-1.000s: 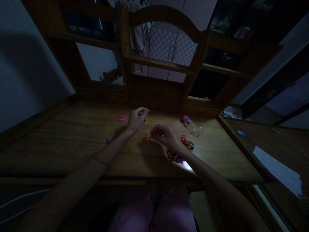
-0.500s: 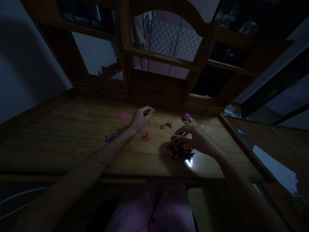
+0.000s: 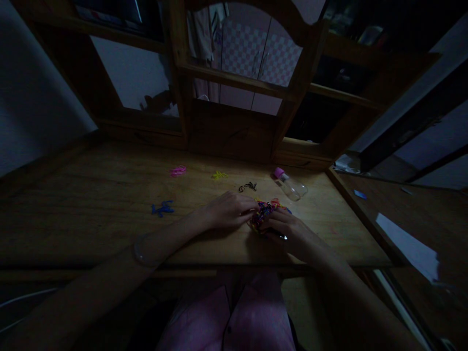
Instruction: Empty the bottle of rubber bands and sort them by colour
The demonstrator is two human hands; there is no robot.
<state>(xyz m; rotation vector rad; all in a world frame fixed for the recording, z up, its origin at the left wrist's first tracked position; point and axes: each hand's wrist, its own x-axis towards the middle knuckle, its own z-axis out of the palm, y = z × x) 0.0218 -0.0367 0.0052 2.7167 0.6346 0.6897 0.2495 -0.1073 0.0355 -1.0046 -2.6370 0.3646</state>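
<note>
A heap of small multicoloured elastic bands (image 3: 263,210) lies on the wooden desk (image 3: 109,195). From its left side my left hand (image 3: 232,210) reaches in, thumb and fingers pinched together at the edge of the heap. My right hand (image 3: 287,228) curls its fingers around the right and near side, gripping part of it. Separate small groups lie around: pink bands (image 3: 178,171), yellow bands (image 3: 220,175), black bands (image 3: 250,186) and blue bands (image 3: 163,208). The red group is hidden behind my left hand.
A clear bottle (image 3: 293,189) with a pink cap lies on its side behind my right hand. A wooden shelf unit with a mirror (image 3: 241,58) rises at the back. White paper (image 3: 407,246) lies on the surface to the right.
My left hand has come from beside the yellow bands back to the heap. My right hand has moved lower and closed around the heap. The view has shifted slightly.
</note>
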